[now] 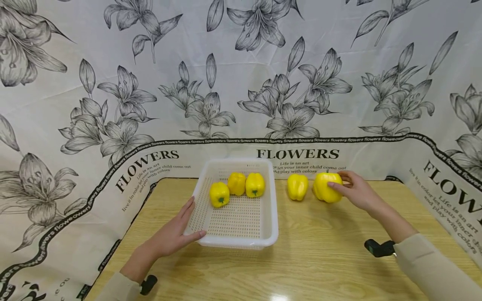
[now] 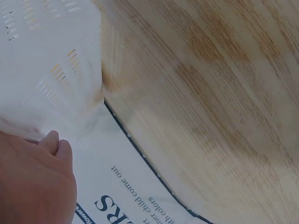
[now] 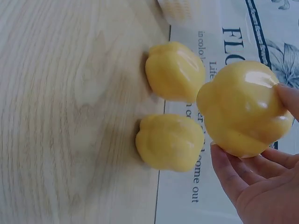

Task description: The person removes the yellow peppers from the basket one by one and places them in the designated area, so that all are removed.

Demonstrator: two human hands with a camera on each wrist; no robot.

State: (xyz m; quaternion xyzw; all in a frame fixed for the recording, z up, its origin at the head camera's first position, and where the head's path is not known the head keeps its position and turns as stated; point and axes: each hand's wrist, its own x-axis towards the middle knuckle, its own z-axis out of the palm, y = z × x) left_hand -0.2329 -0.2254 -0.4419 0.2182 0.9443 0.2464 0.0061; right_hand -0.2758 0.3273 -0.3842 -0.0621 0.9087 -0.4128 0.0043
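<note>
My left hand [image 1: 171, 236] grips the left rim of a white perforated plastic basket [image 1: 241, 241], its thumb at the near corner. Inside, toward the back, lie three yellow bell peppers, one left [image 1: 219, 194], one middle [image 1: 236, 184] and one right [image 1: 255, 185]. My right hand [image 1: 357, 192] holds another yellow bell pepper [image 1: 329, 188] between thumb and fingers, raised above the table. In the right wrist view, two more peppers rest on the table beside it, one upper [image 3: 175, 71] and one lower [image 3: 170, 142]. The held pepper mostly hides one of these in the head view.
A wood-grain table [image 1: 316, 259] carries everything. Behind it and along both sides hangs a white cloth [image 1: 211, 108] printed with flowers and lettering. A dark wrist mount [image 1: 378, 248] sits at the right sleeve, and a similar wrist mount [image 1: 148, 285] at the left.
</note>
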